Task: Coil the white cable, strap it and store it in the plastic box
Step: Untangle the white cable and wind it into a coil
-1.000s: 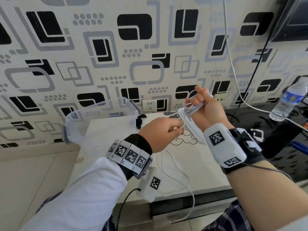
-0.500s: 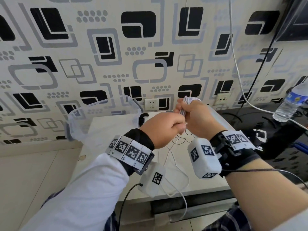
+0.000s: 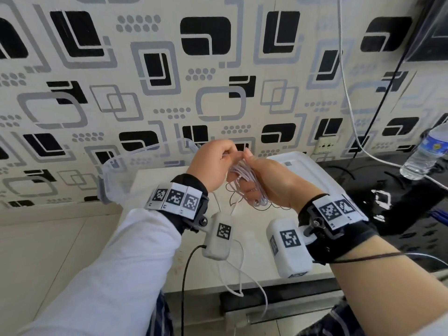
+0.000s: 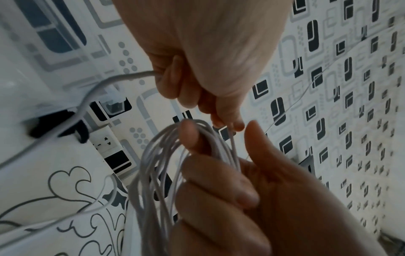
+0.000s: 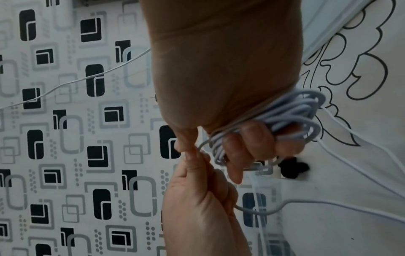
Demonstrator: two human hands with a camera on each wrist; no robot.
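Note:
The white cable point(image 3: 244, 180) is wound in several loops round the fingers of my right hand point(image 3: 257, 180), which curl over the coil point(image 4: 157, 173) above the table. My left hand point(image 3: 232, 155) is just above it and pinches the free strand point(image 4: 232, 138) at the top of the coil. The strand point(image 5: 258, 209) runs on through that fist, and its tail point(image 3: 242, 270) hangs over the table's front edge. The clear plastic box point(image 3: 116, 170) stands open at the table's back left. A black strap point(image 5: 293, 168) lies by the wall socket.
The box's white lid point(image 3: 298, 166) lies at the table's back right. A water bottle point(image 3: 426, 154) stands on the black counter to the right. Another thin white wire point(image 3: 349, 105) runs down the patterned wall. The table point(image 3: 254, 238) is small, with floor to its left.
My right hand has dropped and turned, its fingers now curled over the coil. My left hand has risen from below the coil to its top, carrying the strand with it.

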